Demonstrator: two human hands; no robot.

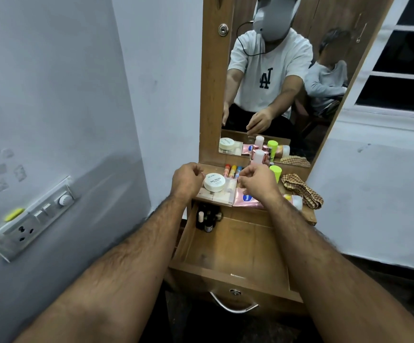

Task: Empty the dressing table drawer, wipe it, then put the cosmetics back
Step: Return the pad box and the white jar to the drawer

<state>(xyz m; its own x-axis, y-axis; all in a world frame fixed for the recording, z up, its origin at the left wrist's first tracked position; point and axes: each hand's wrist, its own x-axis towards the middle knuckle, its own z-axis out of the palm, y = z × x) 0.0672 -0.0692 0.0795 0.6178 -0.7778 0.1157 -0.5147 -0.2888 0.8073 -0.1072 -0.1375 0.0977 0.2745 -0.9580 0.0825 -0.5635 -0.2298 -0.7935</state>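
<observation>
The wooden drawer (238, 248) is pulled out. Its floor is bare except for a few small dark bottles (207, 220) at the back left corner. On the tabletop above it lies a clear box (222, 195) with a white round nail polish tin (214, 181) on top. My left hand (186, 180) hovers at the box's left edge with its fingers curled and nothing visible in them. Over the box's right corner, the fingertips of my right hand (256, 181) are pinched together; whether they hold anything is hidden. Behind the box lie lip balm sticks (233, 170).
A pink tube (246, 200), a pink-capped bottle (259, 157), a neon green-capped bottle (276, 172) and a checkered cloth (302, 190) share the tabletop. The mirror (275, 78) stands behind, reflecting me and another person. A wall with a switch panel (35, 219) is close on the left.
</observation>
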